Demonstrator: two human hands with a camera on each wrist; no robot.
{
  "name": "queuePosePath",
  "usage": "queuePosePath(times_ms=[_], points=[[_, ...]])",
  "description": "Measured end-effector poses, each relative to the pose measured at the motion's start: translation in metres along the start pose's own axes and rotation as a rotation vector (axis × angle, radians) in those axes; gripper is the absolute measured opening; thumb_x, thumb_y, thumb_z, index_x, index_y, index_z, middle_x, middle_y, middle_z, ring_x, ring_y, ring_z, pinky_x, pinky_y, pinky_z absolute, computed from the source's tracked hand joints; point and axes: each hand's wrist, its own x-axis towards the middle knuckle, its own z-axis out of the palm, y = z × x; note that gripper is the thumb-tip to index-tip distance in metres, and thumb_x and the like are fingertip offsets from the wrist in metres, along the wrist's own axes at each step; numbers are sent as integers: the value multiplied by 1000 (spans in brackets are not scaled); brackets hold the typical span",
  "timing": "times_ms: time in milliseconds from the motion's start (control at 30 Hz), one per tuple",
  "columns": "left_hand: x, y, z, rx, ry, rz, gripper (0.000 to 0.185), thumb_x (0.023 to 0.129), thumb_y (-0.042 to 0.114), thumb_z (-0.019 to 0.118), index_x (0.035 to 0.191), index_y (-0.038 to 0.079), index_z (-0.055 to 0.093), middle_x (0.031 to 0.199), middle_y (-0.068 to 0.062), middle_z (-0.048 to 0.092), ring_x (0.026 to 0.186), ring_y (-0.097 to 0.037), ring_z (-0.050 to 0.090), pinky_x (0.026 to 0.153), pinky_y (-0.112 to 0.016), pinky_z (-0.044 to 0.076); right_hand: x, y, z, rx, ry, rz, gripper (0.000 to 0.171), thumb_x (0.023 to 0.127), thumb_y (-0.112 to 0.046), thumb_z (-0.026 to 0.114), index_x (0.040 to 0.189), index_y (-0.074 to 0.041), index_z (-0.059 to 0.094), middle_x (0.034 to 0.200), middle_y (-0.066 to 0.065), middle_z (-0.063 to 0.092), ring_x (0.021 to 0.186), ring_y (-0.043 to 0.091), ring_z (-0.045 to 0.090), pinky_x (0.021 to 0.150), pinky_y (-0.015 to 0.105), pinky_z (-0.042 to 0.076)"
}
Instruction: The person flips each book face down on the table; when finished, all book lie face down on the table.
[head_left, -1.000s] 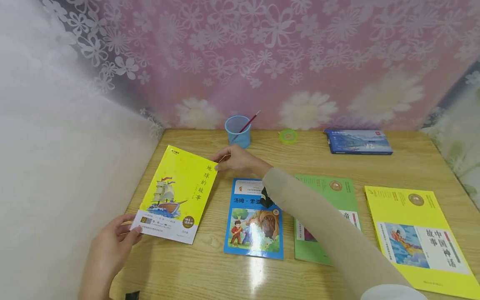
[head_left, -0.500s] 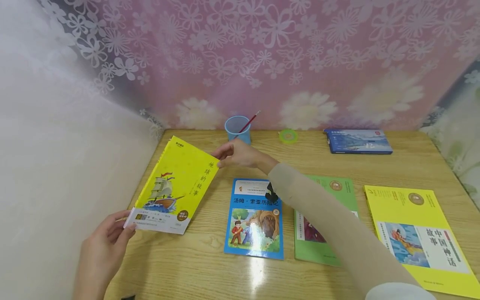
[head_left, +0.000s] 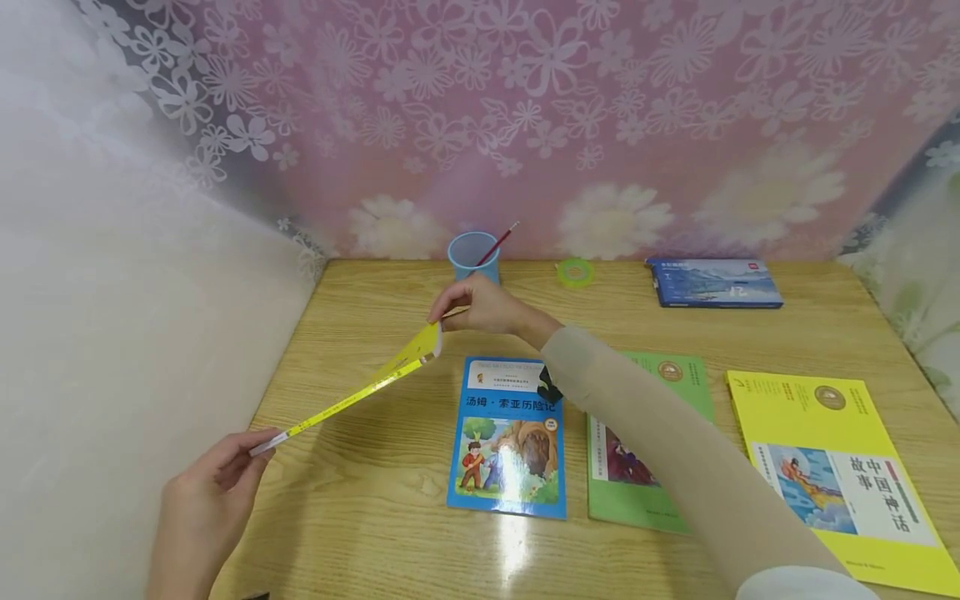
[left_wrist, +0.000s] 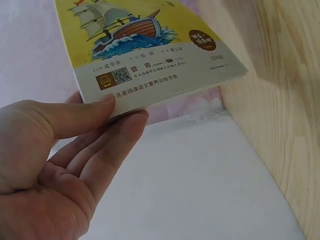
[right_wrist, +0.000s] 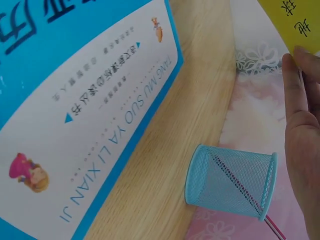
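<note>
A yellow book with a sailing ship on its cover (head_left: pixel 360 392) (left_wrist: pixel 145 45) is held up off the wooden table (head_left: pixel 390 542), tipped so that the head view sees it nearly edge-on. My left hand (head_left: pixel 217 487) (left_wrist: pixel 65 150) pinches its near white-banded corner between thumb and fingers. At the far corner my right hand (head_left: pixel 472 304) (right_wrist: pixel 302 125) pinches the cover (right_wrist: pixel 295 22), a little in front of the blue mesh pen cup (head_left: pixel 474 254) (right_wrist: pixel 230 182).
A blue picture book (head_left: pixel 510 437) (right_wrist: pixel 75 115) lies flat mid-table, a green book (head_left: pixel 645 442) partly under my right forearm, a yellow book (head_left: pixel 832 475) at the right. A blue box (head_left: pixel 716 282) and green tape roll (head_left: pixel 575 272) sit at the back. A white wall (head_left: pixel 112 317) bounds the left.
The yellow book has been lifted off the table and tilted up on edge, so its cover no longer faces the head camera. Both hands rose with it.
</note>
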Motion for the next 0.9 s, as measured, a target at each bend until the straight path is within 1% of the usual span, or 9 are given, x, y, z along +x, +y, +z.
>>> queuePosePath(times_ms=[133, 300, 433, 500, 600, 667, 733, 833, 900], points=[[-2, -4, 4, -32, 5, 104, 37, 81, -18, 79, 107, 10, 81, 103, -13, 81, 94, 28, 62, 80, -1, 52, 0, 3, 4, 21, 7, 12, 9, 92, 8, 74, 100, 3, 76, 124, 23, 73, 120, 31, 73, 95, 35, 63], [-4, -4, 8, -49, 40, 196, 44, 76, -20, 81, 106, 12, 83, 103, -16, 81, 100, 30, 59, 85, 0, 50, -1, 10, 10, 68, 13, 51, 11, 95, 8, 70, 104, 5, 72, 122, 24, 72, 116, 33, 74, 93, 39, 64], [-4, -6, 12, -9, 58, 253, 48, 72, -20, 85, 105, 14, 84, 102, -11, 82, 106, 30, 55, 91, 2, 45, -2, 11, 13, 102, 16, 103, 17, 98, 10, 64, 112, 4, 73, 124, 21, 74, 115, 30, 75, 94, 39, 64], [-4, -8, 15, 18, 61, 288, 49, 69, -19, 86, 103, 15, 84, 102, -9, 81, 107, 25, 57, 94, 3, 42, -3, 11, 13, 102, 13, 124, 22, 101, 8, 60, 118, 3, 73, 128, 20, 73, 116, 30, 75, 95, 38, 63], [-5, -10, 18, 88, 37, 328, 50, 66, -17, 89, 102, 17, 84, 103, -3, 81, 103, 5, 68, 97, 4, 40, -3, 11, 16, 89, 5, 164, 26, 104, 1, 58, 126, 1, 72, 132, 18, 72, 117, 29, 74, 97, 37, 63], [-6, -12, 20, 143, 13, 360, 49, 65, -13, 91, 101, 19, 84, 102, -1, 81, 96, -9, 72, 93, -1, 45, -3, 10, 18, 64, 0, 195, 29, 104, -2, 61, 131, 0, 71, 136, 16, 71, 120, 27, 73, 98, 37, 62], [-6, -13, 22, 194, -13, 405, 50, 63, -12, 93, 102, 19, 83, 100, 0, 80, 89, -20, 74, 87, -12, 53, -4, 11, 20, 42, -10, 227, 35, 103, -5, 64, 137, -1, 67, 141, 14, 68, 125, 27, 71, 100, 36, 61], [-5, -15, 25, 255, -69, 478, 58, 60, -10, 94, 108, 19, 82, 99, 1, 80, 85, -23, 75, 79, -32, 58, -6, 11, 23, 11, -29, 258, 44, 101, -5, 67, 145, -2, 61, 151, 12, 62, 133, 27, 66, 104, 35, 59], [-5, -15, 26, 287, -110, 522, 62, 61, -9, 92, 113, 21, 81, 99, 3, 80, 84, -21, 75, 76, -40, 58, -6, 12, 25, 31, -52, 271, 49, 102, -3, 65, 150, -2, 56, 157, 13, 55, 137, 29, 63, 104, 36, 58]])
